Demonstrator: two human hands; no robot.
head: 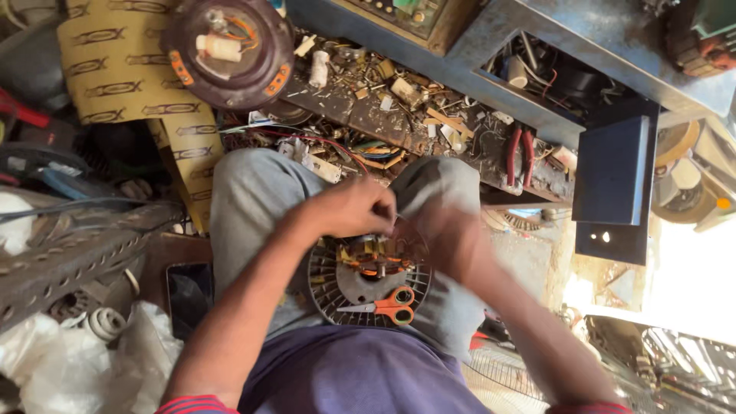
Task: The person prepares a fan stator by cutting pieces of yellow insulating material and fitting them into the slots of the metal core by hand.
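Observation:
A round fan motor with copper windings [368, 268] rests in my lap between my grey-trousered knees. My left hand [349, 208] is pinched shut at the top of the windings. My right hand [445, 234], blurred, is closed on the motor's right upper edge. What the fingertips pinch is too small to tell. Orange-handled scissors [387, 305] lie on the motor's grille plate, near my body.
A cluttered workbench [399, 115] with scraps and red-handled pliers [520, 157] lies beyond my knees. Another round motor housing [226, 50] sits at the top left. A phone [188, 295] lies left of my leg, and white plastic bags [84, 356] beside it.

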